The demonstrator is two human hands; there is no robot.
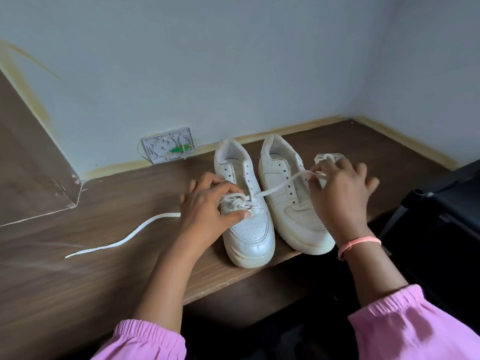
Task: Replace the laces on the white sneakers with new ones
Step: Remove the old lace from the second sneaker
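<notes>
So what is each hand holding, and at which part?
Left hand holds the lace at the left sneaker's lowest eyelets; right hand pinches its free end.

You're in home room corner: dark wood-grain laminate tabletop (104, 255) against pale blue-grey painted wall (233, 61), open white plastic cable junction box (168, 148) at wall base.

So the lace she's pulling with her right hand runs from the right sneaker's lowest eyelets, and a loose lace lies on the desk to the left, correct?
Not quite. The head view shows the lace held by the right hand running from the left sneaker, where the left hand holds it down. The right sneaker is unlaced. The loose lace does lie on the desk, left.
</notes>
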